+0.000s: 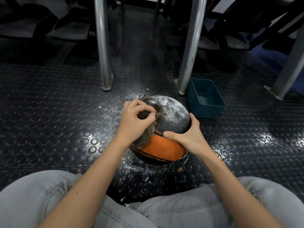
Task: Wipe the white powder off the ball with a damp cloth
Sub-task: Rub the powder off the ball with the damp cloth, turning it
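Studded black rubber floor [65,112], dusted white. The ball [174,112] sits on it: pebbled, firm, round, probably quick to roll, so my right hand [187,137] clasps its side, thumb and fingers spread round it. My left hand [134,122] pinches the limp grey cloth [144,139] against the powdered top.

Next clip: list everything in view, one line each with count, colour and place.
ball: one, orange, top white with powder, floor centre
cloth: one, grey, on the ball
tub: one, dark blue, right of the ball
metal legs: three, silver, behind the ball
floor: black, studded, powder scattered round the ball
trousers: one pair, light grey, bottom edge
hands: two, bare; left hand grips the cloth, right hand holds the ball
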